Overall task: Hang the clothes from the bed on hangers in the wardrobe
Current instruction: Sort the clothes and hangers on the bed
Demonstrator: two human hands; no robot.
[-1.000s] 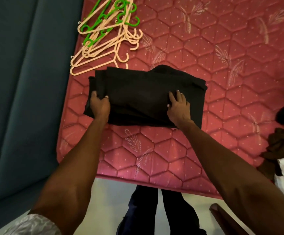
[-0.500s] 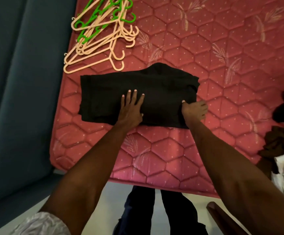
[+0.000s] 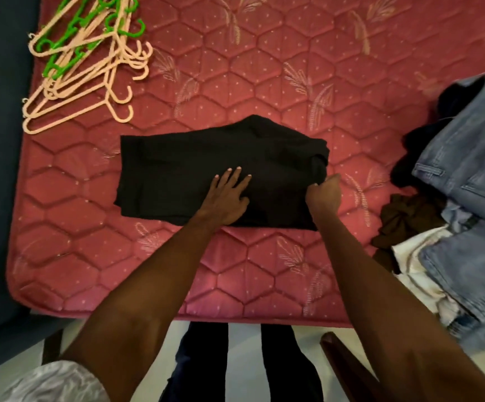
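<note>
The left hand (image 3: 229, 195) is laid flat, fingers straight and spread, pressing on the middle of the black folded garment (image 3: 206, 172) at frame centre. The right hand (image 3: 323, 192) is clenched around the garment's right edge, cloth pinched in the fist. Looks like the piece is being readied for a hanger, so honestly the fold should be pinned by the flat hand while the gripped end is drawn open or lifted; if it's yanked, the layers will probably be dragged into a heap.

The garment is kept well inside the pink mattress (image 3: 235, 274), whose near edge runs across the lower frame. The hangers (image 3: 84, 71), peach and green, are piled at upper left near the mattress's left edge, apart from the garment. Bare mattress is left above the garment for spreading it. At right, a clothes pile (image 3: 467, 198) with jeans on top is stacked; a sweep that way could snag it.
</note>
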